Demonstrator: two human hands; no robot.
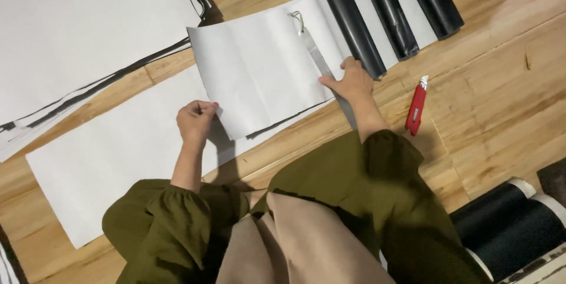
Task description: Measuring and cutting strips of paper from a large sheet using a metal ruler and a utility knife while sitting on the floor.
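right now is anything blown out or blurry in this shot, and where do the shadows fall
Head view: the white sheet is bright but its folds show; the top right corner of the wooden floor is washed out; left hand casts a shadow down-right onto the paper; the red box cutter is sharp enough.

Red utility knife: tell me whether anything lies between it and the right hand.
Nothing visible lies between them. The red utility knife rests on bare wooden floor just right of the right hand, which presses on the metal ruler over the white sheet. The left hand pinches that sheet's corner.
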